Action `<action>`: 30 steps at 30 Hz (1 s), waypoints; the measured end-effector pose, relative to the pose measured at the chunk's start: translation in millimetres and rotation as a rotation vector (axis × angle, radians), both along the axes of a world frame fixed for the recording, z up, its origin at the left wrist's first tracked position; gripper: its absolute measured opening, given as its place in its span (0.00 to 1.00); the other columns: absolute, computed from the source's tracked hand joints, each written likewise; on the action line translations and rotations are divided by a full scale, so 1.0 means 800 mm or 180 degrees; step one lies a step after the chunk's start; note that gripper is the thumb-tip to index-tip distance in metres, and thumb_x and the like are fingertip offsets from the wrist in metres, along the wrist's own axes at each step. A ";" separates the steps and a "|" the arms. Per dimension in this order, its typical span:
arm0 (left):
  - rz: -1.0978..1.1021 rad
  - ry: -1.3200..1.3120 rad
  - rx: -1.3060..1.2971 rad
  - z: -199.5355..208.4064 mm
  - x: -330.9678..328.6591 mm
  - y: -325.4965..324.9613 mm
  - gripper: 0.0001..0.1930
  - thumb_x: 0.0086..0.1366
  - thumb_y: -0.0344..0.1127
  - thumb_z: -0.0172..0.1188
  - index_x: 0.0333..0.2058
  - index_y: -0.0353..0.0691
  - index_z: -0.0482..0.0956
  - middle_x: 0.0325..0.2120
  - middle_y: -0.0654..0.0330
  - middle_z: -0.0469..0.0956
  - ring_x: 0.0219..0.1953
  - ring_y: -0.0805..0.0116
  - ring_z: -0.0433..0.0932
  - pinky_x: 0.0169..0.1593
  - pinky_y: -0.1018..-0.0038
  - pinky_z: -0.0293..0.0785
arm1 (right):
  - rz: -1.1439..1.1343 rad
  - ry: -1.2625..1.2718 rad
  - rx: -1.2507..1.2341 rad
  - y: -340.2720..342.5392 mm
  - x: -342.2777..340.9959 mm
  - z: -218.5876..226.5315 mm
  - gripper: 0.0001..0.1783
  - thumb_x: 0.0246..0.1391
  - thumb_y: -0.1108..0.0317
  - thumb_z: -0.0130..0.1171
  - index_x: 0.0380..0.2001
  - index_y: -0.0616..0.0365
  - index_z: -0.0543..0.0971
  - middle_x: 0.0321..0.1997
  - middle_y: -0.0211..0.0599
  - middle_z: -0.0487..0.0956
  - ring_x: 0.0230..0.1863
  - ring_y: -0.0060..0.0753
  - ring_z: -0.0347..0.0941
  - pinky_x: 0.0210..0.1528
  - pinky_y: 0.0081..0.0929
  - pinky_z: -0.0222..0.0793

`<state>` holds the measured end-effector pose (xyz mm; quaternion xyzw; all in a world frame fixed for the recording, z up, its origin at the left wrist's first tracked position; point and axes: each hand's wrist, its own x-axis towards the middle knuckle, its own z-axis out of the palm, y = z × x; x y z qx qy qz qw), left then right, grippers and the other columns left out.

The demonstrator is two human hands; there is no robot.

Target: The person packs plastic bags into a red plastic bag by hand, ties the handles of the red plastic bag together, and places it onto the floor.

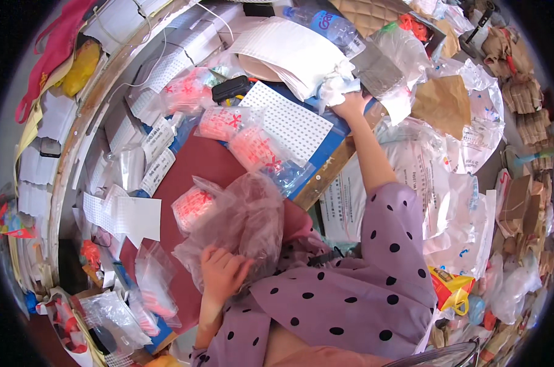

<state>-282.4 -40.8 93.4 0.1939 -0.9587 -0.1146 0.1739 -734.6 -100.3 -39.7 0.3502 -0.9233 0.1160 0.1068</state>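
My left hand [223, 274] has its fingers curled at the lower edge of a large, thin clear plastic bag [243, 217] on my lap. Under the bag's left side lies a clear packet of pink-red pieces [193, 207]. Stretched far forward, my right hand [352, 105] closes at a crumpled white wad [337, 87], which hides most of the fingers; whether it is tissue or thin plastic is unclear. Beside it a stack of white paper [289, 52] curls up. Two more pink-red packets [252, 147] rest by a sheet printed with small marks [289, 119].
Past the paper lies a clear bottle with a blue label [326, 24]. A black object [233, 90] sits near the packets. White printed plastic sacks [424, 177] and a brown paper piece [443, 105] crowd the right. Printed sheets [130, 215] and clear packets [156, 284] are at left.
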 end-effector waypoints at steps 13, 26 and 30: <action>-0.0214 0.0244 -0.0330 0.015 0.008 0.010 0.09 0.42 0.32 0.63 0.22 0.42 0.72 0.14 0.67 0.63 0.19 0.69 0.64 0.31 0.73 0.59 | -0.0306 -0.0544 -0.0159 0.003 0.008 0.028 0.18 0.43 0.53 0.49 0.24 0.55 0.79 0.29 0.39 0.78 0.33 0.36 0.75 0.36 0.27 0.67; -0.0094 0.0301 -0.0210 0.008 0.033 0.005 0.08 0.43 0.32 0.63 0.22 0.42 0.73 0.14 0.66 0.64 0.19 0.69 0.65 0.31 0.72 0.60 | 0.0524 -0.0363 0.0652 0.029 0.023 0.042 0.47 0.38 0.35 0.48 0.58 0.52 0.55 0.61 0.40 0.56 0.62 0.41 0.47 0.57 0.53 0.38; -0.0185 0.0327 -0.0164 0.009 0.028 0.001 0.08 0.43 0.31 0.63 0.22 0.42 0.72 0.14 0.66 0.64 0.19 0.69 0.65 0.31 0.73 0.60 | 0.0253 -0.0337 0.0313 0.025 0.022 0.032 0.36 0.38 0.41 0.52 0.48 0.55 0.68 0.53 0.42 0.65 0.57 0.41 0.55 0.55 0.50 0.46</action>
